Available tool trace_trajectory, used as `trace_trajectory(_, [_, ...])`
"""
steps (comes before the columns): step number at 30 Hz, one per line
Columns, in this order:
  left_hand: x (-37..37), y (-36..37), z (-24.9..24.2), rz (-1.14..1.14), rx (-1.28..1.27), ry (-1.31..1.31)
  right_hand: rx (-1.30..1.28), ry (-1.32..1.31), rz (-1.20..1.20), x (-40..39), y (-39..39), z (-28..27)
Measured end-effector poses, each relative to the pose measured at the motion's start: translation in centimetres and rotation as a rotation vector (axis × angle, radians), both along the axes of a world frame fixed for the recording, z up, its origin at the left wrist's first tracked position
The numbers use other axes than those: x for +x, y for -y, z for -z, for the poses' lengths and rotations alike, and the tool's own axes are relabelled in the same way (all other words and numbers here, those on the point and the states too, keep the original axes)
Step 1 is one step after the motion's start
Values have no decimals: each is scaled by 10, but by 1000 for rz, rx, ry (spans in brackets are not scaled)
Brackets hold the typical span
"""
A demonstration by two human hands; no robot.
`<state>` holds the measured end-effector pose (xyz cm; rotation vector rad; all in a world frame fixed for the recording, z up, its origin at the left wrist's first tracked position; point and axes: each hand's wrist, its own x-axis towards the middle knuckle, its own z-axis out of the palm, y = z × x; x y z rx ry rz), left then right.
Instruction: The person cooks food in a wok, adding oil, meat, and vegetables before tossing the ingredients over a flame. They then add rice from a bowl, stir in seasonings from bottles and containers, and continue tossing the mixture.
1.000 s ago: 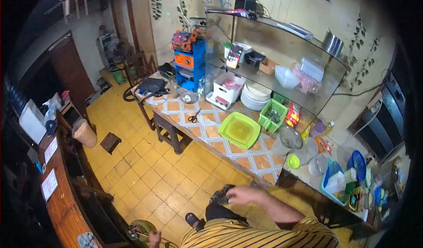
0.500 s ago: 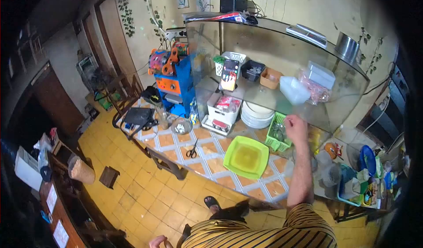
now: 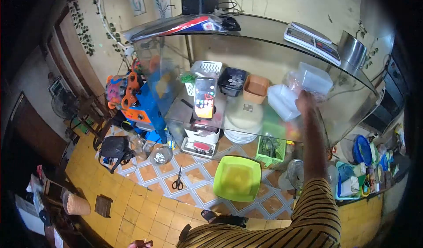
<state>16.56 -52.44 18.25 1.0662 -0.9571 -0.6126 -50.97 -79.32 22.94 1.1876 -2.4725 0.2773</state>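
My right hand (image 3: 305, 102) reaches to the glass shelf, its fingers closed at the edge of a translucent plastic bag (image 3: 284, 101). What the fingers grip is hidden. Beside it are a clear plastic box (image 3: 315, 78) and crinkled pinkish wrap. At the bottom edge my left hand (image 3: 141, 244) hangs low, only partly visible. Below the shelf, a green basket (image 3: 270, 149) holds utensils, next to stacked white plates (image 3: 240, 135). A lime green basin (image 3: 237, 179) with yellowish liquid sits on the tiled table, right of black scissors (image 3: 178, 180).
A phone (image 3: 204, 99) stands upright before the shelf. Behind are a black tray (image 3: 232, 81) and a brown tray (image 3: 256, 88). A kitchen scale (image 3: 313, 41) and a metal pot (image 3: 351, 52) stand on top. A crowded blue-green crate (image 3: 348, 186) is at right.
My right hand has moved up from above the green basket to the plastic bag on the shelf. The view has shifted closer to the shelf.
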Motion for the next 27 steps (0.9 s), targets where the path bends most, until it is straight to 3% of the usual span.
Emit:
trace_trajectory(5, [-15,31,-3,89,50,-31,61,-32,50,-4,8,-1])
trace_trajectory(9, [-21,45,-2,120,57,-96,169,-99,-41,-6,9,-1])
trace_trajectory(11, [-22,46,-1,99,93,-134,174,-103,-223,-24,7,-7])
trace_trajectory(12, [-22,46,-2,72,92,-135,189,-104,-324,-70,21,12])
trace_trajectory(13, [-22,47,-4,77,127,-145,344,-170,-296,-75,26,5])
trace_trajectory(14, [-21,47,-7,83,163,-156,507,-418,-433,-89,25,5])
trace_trajectory(15, [-22,47,-11,70,182,-166,368,-339,-494,-103,27,4])
trace_trajectory(16, [-21,46,-9,61,194,-165,210,130,-241,-42,14,-39])
trace_trajectory(17, [-17,44,-5,73,220,-177,142,348,-553,-132,27,6])
trace_trajectory(18, [-12,42,-1,82,246,-190,-323,1075,-446,-76,5,-30])
trace_trajectory(19, [-9,39,4,90,229,-178,-171,862,-313,-52,-2,-56])
trace_trajectory(20, [-5,35,9,84,214,-169,-31,637,-337,-59,-6,-64])
trace_trajectory(21, [-4,30,15,-3,244,-256,-308,761,-598,-65,-24,-53])
trace_trajectory(23, [0,22,18,-13,248,-307,-494,1038,-763,62,-70,-79])
trace_trajectory(25, [9,3,30,-4,300,-300,-586,1110,-815,70,-55,-10])
trace_trajectory(27, [20,-25,30,-19,302,-253,89,2037,-1065,167,0,49])
